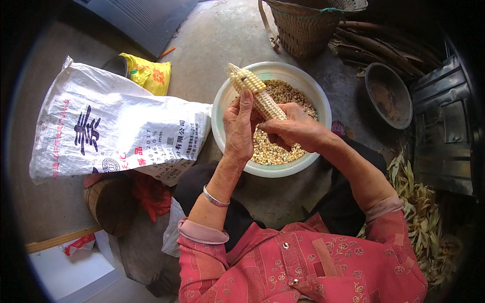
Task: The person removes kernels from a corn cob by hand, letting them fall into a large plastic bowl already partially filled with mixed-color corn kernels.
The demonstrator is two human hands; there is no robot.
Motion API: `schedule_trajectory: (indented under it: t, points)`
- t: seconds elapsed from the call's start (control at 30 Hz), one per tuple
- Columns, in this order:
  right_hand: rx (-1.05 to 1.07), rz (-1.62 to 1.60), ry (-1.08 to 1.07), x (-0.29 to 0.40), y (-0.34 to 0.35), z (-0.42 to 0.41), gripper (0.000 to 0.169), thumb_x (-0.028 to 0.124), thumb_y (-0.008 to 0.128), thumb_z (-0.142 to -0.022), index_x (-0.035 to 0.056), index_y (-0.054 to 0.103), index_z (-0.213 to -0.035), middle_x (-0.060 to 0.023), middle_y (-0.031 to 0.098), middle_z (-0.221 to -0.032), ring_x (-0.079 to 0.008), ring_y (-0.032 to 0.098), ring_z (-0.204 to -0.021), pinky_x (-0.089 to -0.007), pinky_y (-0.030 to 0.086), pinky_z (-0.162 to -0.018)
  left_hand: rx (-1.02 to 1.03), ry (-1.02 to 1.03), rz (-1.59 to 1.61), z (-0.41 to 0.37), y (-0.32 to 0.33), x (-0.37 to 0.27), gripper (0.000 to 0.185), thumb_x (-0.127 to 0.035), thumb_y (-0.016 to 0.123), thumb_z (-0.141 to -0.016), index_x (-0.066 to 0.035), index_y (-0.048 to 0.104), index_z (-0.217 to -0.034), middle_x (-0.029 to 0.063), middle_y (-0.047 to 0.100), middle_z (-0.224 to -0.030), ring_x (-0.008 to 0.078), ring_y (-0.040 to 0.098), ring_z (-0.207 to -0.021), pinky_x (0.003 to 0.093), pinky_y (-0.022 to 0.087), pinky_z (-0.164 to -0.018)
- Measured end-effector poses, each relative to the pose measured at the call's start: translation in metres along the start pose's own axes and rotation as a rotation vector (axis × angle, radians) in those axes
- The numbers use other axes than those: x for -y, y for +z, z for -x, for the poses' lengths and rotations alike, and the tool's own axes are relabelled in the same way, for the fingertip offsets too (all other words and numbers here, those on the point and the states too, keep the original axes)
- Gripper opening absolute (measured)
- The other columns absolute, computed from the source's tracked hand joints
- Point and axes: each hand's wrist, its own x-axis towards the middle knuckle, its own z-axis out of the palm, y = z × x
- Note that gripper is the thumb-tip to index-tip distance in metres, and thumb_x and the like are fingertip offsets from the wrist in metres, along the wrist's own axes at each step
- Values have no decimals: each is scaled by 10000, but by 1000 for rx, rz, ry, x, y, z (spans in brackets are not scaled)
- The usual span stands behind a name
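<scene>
A partly shelled corn cob (268, 105) is held between my two hands above a wide pale plastic basin (271, 174). Kernels remain on its upper part, while the lower part is bare. My left hand (241, 123) grips the cob's middle, its thumb against the edge of the kernels. Around the bare lower end closes my right hand (297, 125); some of its fingers are hidden beneath. Loose corn kernels (274, 149) cover the basin's bottom, pale yellow near me and browner toward the far side.
A white woven sack (125, 117) with printing touches the basin's left side, near a yellow bag (155, 75). A wicker basket (303, 28) stands beyond. On the right are a dark bowl (390, 98), firewood (379, 45) and dry corn husks (416, 212).
</scene>
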Motion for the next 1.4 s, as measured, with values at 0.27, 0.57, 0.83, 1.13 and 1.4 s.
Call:
schedule_trajectory:
  t: [0.27,0.57,0.83,1.13,1.4]
  points:
    - [-36,-20,63,-4,-2,-2,186,130,594,-814,-45,595,-874,-55,563,-604,-101,520,-470,-230,394,-371,21,1,-48,0,4,0,384,-348,527,-963,8,569,-1102,50,624,-934,87,597,-786,240,509,-705]
    - [-66,219,-68,-4,-7,-2,185,153,581,-781,-22,594,-841,-36,561,-587,-104,526,-465,-257,421,-412,-32,161,-312,3,-1,4,282,-241,463,-979,13,570,-1037,20,601,-825,56,542,-695,212,463,-633]
    - [-152,400,-155,-10,-6,-7,187,169,579,-750,-17,570,-773,-48,552,-551,-115,544,-469,-274,441,-415,-128,-3,19,-1,7,-4,230,-222,490,-960,-15,580,-1002,3,591,-792,43,507,-639,199,432,-589]
    - [-102,341,-170,-15,-8,-8,146,136,573,-763,-9,559,-763,-33,537,-541,-103,524,-446,-259,413,-381,-56,62,-110,-4,-3,7,312,-314,601,-926,-15,629,-1014,-18,603,-810,27,467,-647,179,405,-596]
    - [-87,254,-60,-9,-10,-6,141,133,583,-763,-7,564,-761,-25,531,-536,-97,513,-439,-240,391,-365,-57,140,-250,-1,2,9,258,-237,567,-952,2,615,-1034,-23,577,-783,34,458,-656,188,405,-605]
